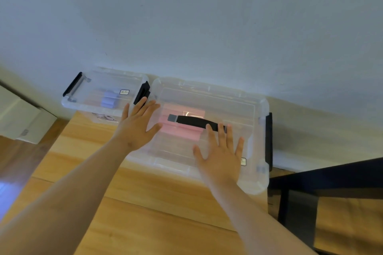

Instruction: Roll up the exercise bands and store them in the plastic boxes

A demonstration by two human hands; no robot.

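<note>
Your left hand (pixel 137 128) and right hand (pixel 219 155) lie flat on the big box (pixel 257 180) lid (pixel 207 93), fingers spread, gripping nothing. Likely you're pressing it shut. Pink band (pixel 186 132) is inside; purple band (pixel 109 100) is in the small box (pixel 99 80). Wood table (pixel 145 203), boxes against a pale wall (pixel 207 27), black frame (pixel 331 174) on the right.
</note>
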